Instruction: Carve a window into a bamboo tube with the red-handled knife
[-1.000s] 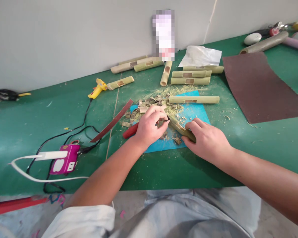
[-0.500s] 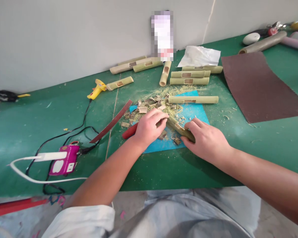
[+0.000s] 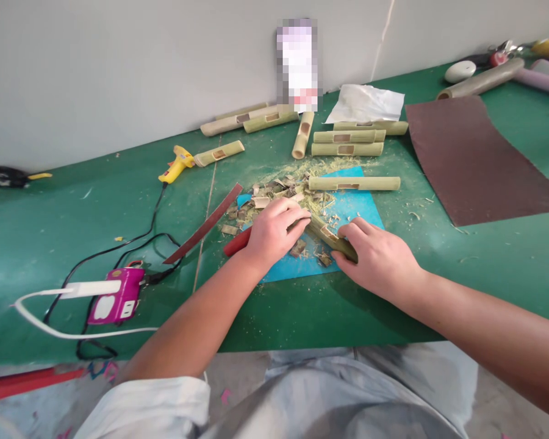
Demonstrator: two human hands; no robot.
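A green bamboo tube [image 3: 324, 231] with a window cut in its side lies slantwise over a blue sheet [image 3: 293, 268]. My right hand [image 3: 377, 253] is closed around its near end. At the far end my left hand [image 3: 277, 228] has its fingers curled over the tube, hiding that end. A red object [image 3: 236, 242] pokes out from beneath the left hand; its kind cannot be made out. Bamboo chips [image 3: 260, 202] and pale shavings are strewn beyond the hands. Another notched bamboo tube [image 3: 370, 183] rests just past them on the sheet's far part.
Several cut bamboo tubes [image 3: 348, 149] lie toward the wall. To the left are a yellow glue gun [image 3: 179, 164], a dark red strip [image 3: 204, 225] and a purple power strip [image 3: 119, 297] with cables. A brown sheet [image 3: 480, 158] covers the right side.
The whole view has shifted very slightly. Both hands keep their hold on the bamboo tube, with hardly any movement.
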